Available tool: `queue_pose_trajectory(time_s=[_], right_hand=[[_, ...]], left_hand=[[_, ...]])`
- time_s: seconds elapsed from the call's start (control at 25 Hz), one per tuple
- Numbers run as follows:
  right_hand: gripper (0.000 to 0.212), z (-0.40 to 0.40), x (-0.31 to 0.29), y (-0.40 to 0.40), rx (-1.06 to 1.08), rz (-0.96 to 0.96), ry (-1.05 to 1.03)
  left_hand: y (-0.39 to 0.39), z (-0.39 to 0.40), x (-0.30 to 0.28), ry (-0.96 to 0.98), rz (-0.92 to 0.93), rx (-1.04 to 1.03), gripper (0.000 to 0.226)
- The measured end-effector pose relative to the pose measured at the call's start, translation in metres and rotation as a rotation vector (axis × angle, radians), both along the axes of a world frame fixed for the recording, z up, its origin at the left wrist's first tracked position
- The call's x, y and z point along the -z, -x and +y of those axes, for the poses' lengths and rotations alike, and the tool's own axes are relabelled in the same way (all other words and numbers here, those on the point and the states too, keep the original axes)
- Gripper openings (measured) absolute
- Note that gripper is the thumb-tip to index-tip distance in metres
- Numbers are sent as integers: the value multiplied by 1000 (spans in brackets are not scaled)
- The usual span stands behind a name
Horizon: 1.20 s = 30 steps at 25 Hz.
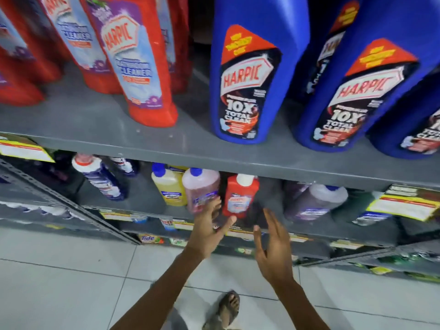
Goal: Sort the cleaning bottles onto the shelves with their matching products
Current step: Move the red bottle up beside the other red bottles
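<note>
A small red Harpic bottle (pixel 240 196) with a white cap stands on the lower shelf (pixel 147 208), between a pink bottle (pixel 202 189) with a blue cap and a dark gap to its right. My left hand (pixel 209 232) is spread, fingertips just in front of the pink bottle and the red one, holding nothing. Farther right, my right hand (pixel 271 246) is also spread and empty, below the shelf's front edge. On the upper shelf (pixel 166 144) stand tall red Harpic bottles (pixel 140 65) at left and big blue Harpic bottles (pixel 250 75) at right.
A yellow bottle (pixel 169 186) and a dark blue bottle (pixel 102 179) stand left of the pink one. A purple bottle (pixel 314 203) lies tilted at right. Yellow price tags (pixel 402 206) hang on the shelf edges. White floor tiles (pixel 71 282) and a sandalled foot (pixel 228 306) are below.
</note>
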State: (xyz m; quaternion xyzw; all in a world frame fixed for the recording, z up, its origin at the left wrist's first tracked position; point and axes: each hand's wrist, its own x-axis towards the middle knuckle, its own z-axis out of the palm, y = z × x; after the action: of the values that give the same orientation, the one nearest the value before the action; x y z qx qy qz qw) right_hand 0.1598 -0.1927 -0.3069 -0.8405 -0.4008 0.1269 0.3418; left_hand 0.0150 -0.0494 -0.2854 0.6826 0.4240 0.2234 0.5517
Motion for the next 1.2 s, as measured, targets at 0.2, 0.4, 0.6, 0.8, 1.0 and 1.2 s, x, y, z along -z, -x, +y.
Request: queue_pose_trajectory(time_s=[0.2,0.4,0.6,0.8,1.0,1.2], right_hand=[[63,23,35,-30,-40,12,162],[59,42,77,-44,-142,-92,259],[63,40,93,-44,-131,-211,291],[65,41,88,-46,-169,-183,318],[60,46,55,-44,-228,-80,192],[53,48,1,-13,-337,-14,-56]], left_hand=[[-43,4,-2,-47,22,-3,70],[-55,23,10,21,31,-16,84],[-53,30,19,82,88,-22,67],[-48,33,16,79,88,-50,63],[-17,24,-2,32,58,-25,56],[46,20,-66,-1,9,-37,66]])
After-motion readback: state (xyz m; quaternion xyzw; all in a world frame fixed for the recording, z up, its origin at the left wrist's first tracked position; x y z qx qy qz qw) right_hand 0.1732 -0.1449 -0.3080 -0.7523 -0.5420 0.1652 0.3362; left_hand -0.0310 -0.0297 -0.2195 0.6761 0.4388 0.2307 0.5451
